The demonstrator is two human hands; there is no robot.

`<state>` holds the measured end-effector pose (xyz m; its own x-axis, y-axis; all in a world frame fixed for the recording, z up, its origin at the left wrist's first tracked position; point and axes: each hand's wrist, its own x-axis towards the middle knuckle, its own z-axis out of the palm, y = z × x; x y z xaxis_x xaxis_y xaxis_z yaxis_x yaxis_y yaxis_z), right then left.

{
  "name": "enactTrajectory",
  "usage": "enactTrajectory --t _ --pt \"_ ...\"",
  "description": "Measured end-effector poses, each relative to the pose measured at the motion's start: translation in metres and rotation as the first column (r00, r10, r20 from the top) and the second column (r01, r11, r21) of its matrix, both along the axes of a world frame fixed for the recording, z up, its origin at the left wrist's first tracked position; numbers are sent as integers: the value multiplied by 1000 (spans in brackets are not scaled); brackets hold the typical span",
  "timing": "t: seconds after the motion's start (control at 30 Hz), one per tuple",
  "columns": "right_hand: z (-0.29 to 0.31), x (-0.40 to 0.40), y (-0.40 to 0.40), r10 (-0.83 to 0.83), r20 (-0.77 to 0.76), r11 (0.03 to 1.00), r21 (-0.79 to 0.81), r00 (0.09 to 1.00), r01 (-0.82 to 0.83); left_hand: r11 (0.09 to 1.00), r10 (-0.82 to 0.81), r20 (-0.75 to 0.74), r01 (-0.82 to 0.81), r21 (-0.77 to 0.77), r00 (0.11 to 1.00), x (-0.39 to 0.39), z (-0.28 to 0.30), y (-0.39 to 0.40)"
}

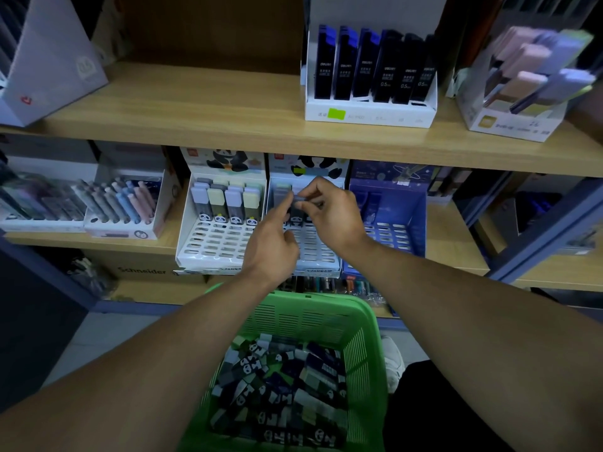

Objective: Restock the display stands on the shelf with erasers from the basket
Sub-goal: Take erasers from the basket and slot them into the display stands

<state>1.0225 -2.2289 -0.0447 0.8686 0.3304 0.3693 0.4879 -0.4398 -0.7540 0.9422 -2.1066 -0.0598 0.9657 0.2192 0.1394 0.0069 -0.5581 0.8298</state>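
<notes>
Both hands' fingers pinch one eraser [297,203] at the middle display stand [321,256]; left hand [272,246], right hand [332,213], green basket [365,337] near.

Dim light; wooden shelves [202,102]; perhaps tiled floor [107,334].

A single wide-angle view comes from the person's head, facing forward and tilted down toward a shelf unit at close reach. It sits near enough that both forearms enter from the bottom corners and fill much of the lower frame. The fingers [295,199] meet near the centre of the frame; beyond and above them runs the upper wooden shelf [195,102], and below them, nearest the lens, lies the green basket [326,316]. Straight lines bow toward the edges, and the far right side is smeared by blur
</notes>
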Motion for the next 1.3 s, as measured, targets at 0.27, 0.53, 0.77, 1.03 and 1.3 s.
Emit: enactTrajectory --t 0.27,0.53,0.77,1.03,1.3 --pt "-3 4 -3 -24 -25 999 -24 999 23 995 -41 -95 49 81 995 -1 4 0" --pt "-1 11 -2 -142 -79 989 -44 987 139 972 -160 -260 106 -210 952 15 11 0" --pt "3 12 3 -128 -92 986 -123 987 117 956 -105 -285 18 -292 953 13 9 -4" --pt "2 10 0 -125 -99 983 -149 987 109 952 -111 -259 28 -304 960 8 13 -4" --pt "3 -2 -10 -81 35 954 -287 996 88 959 -29 -147 -14 -284 989 -5 16 10"
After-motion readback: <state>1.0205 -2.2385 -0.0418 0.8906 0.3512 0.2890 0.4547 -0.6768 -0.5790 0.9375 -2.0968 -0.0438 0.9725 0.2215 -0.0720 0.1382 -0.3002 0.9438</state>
